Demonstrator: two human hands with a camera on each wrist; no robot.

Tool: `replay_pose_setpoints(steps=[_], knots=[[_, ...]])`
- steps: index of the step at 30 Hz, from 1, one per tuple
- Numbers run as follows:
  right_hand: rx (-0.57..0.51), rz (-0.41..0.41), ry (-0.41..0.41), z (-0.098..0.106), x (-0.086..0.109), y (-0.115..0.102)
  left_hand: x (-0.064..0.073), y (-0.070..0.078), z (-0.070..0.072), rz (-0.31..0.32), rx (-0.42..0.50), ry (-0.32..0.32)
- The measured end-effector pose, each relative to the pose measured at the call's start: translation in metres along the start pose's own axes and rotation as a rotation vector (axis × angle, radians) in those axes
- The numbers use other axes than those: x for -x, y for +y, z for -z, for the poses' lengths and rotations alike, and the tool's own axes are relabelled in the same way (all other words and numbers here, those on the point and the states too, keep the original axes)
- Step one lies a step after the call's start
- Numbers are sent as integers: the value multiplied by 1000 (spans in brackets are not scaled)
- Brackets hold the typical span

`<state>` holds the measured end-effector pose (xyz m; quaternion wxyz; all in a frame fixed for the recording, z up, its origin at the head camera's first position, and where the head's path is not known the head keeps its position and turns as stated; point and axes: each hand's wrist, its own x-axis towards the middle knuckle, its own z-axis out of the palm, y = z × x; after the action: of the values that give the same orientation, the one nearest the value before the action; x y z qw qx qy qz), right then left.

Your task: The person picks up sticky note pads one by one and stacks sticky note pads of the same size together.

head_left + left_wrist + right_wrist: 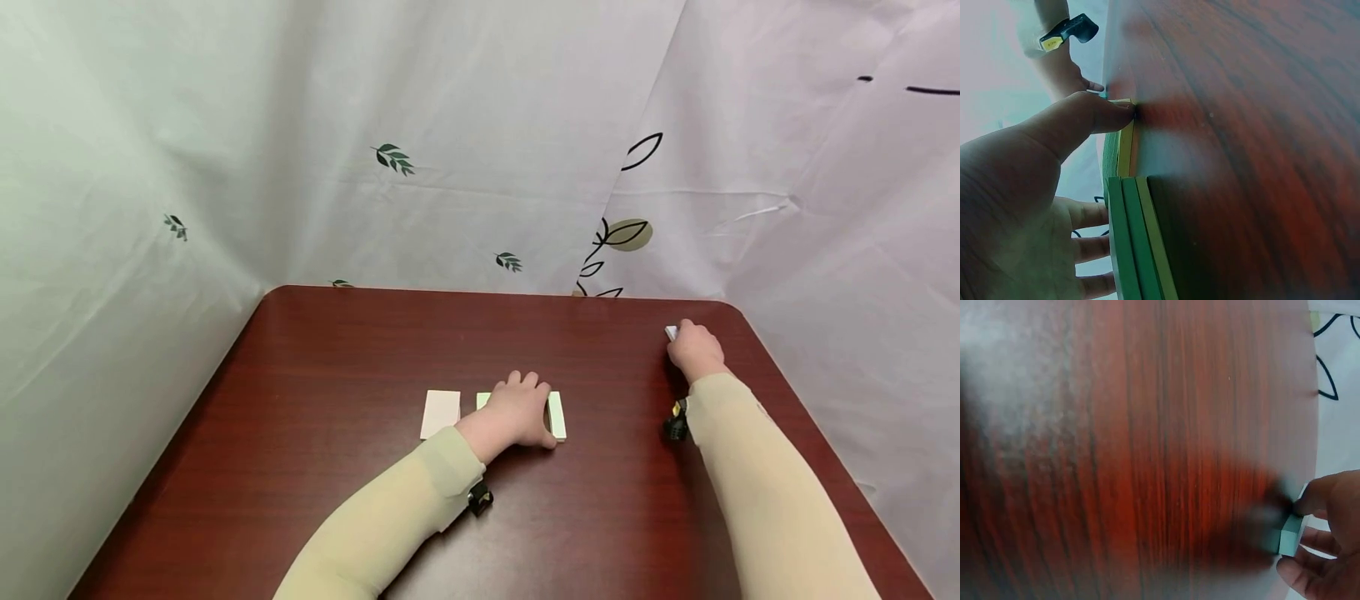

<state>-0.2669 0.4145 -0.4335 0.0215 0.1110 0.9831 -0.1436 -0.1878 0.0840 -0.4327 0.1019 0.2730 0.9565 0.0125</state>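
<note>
My left hand (517, 412) reaches over a flat pale green stack (482, 401), which it partly covers. Its thumb and index finger span the near and far ends of a narrower pale green stack (557, 417) just to the right. In the left wrist view the thumb lies against that far stack (1110, 156), while the other fingers extend behind a nearer stack with green and yellowish layers (1138, 240). At the table's far right, my right hand (696, 350) pinches a small pale block (1290, 536) between thumb and fingers; the hand hides most of it from above.
A pale pink square stack (440, 412) lies left of the green ones on the dark red wooden table (322, 500). White cloth (480, 125) printed with leaves hangs behind and at both sides. Small black devices are strapped at both wrists.
</note>
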Motion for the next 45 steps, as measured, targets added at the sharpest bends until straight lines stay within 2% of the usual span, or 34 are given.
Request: replay_pose_setpoints(steps=[9, 18, 25, 31, 39, 45], knots=[[-18, 76, -56, -6, 7, -21, 2, -4, 4, 5, 9, 9], [18, 148, -157, -20, 31, -42, 5, -4, 5, 0, 10, 1], [30, 199, -173, -26, 56, -68, 4, -4, 2, 0, 5, 3], [26, 232, -171, -40, 81, -86, 6, -3, 1, -7, 2, 7], [-1, 322, -151, -49, 112, -104, 4, -1, -1, -16, 7, 14], [-25, 353, -161, -52, 125, -111, 1, -1, -1, -13, -3, 4]])
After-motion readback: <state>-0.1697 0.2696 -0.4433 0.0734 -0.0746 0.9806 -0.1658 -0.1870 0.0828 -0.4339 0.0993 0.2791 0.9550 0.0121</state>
